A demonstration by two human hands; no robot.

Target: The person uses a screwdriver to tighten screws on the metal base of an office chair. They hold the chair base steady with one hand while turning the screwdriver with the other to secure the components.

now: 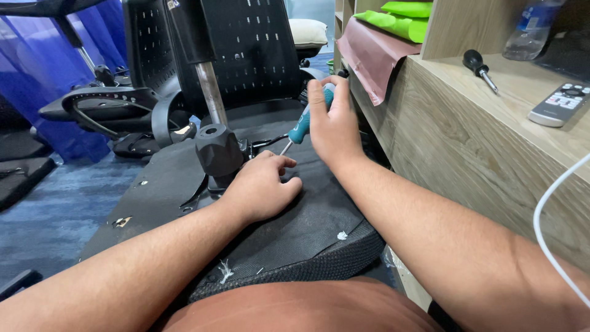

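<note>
A big black office chair lay tipped over, with the flat underside of its seat facing up. Everything else sat around that seat. The chair back rose behind the seat, and a shiny metal post stuck up from the middle of the seat, with a black knob-shaped part at its foot.

A wooden tabletop stood just to the right of the seat. Blue curtains hung well to the left of the seat, above a blue floor.

The left hand rested palm down on the seat, just beside the black knob-shaped part. Its fingers were bent loosely and held nothing; they only pressed on the black cloth.

The right hand was above the seat, a little behind the left hand. Its fingers were wrapped tight around the handle of a teal screwdriver. The screwdriver leaned down and to the left, and its thin metal tip pointed at the seat near the left hand's fingers.

On the tabletop, well to the right of the seat, lay a pale remote control and a small black-handled screwdriver.
</note>
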